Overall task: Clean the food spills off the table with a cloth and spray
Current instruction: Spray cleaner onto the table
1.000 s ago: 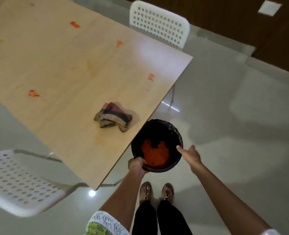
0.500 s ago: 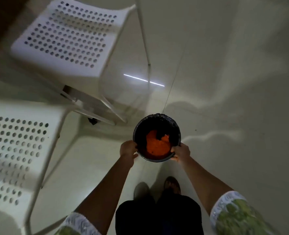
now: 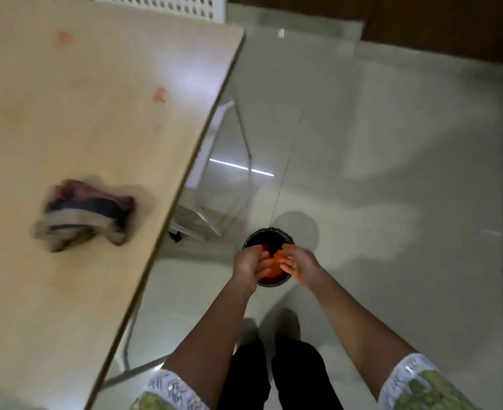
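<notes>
Head view: cloth point(image 3: 86, 213) lies long axis across the table point(image 3: 67, 291); fingers' state over bowl point(image 3: 269, 235) unclear.

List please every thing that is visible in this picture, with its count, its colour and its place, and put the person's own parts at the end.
light wooden rectangular table: one, pale tan, left half of the view.
orange food spills: two visible, orange-red, far part of the table top.
crumpled striped cloth: one, dark red, dark and beige bands, on the table near its right edge, blurred.
round black bowl with orange contents: one, black, on or just above the floor, under the hands.
white perforated plastic chair: one, white, beyond the table's far end.
glossy tiled floor: pale grey-green, right half.
left hand: over the bowl; grip unclear.
right hand: over the bowl, fingers straight, smeared orange.
</notes>
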